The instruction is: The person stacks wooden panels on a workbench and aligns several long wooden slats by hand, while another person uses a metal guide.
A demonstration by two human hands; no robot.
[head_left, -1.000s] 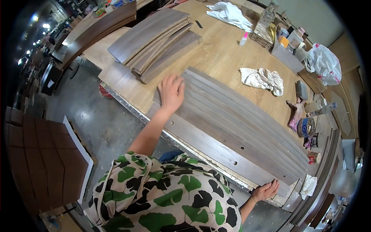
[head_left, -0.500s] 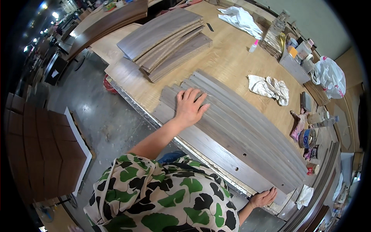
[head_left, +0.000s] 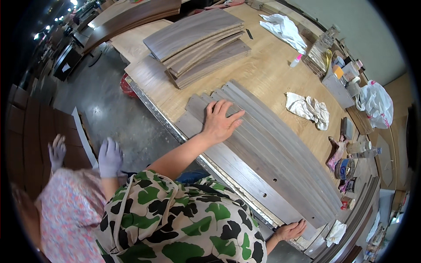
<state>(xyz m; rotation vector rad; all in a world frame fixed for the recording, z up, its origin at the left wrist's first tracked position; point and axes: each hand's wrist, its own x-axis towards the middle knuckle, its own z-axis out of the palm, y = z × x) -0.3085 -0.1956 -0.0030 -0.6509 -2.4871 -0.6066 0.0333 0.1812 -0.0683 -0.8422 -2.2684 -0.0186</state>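
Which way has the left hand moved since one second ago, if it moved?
Yes: the left hand has moved rightward, farther from the stack of curved panels.

Long grey-brown wooden boards [head_left: 274,147], lying flat and overlapping in a stepped, roughly parallel row along the near edge of the table [head_left: 267,65]. The far edge bows outward; small dark holes mark the two nearest boards, whose grain is visible.
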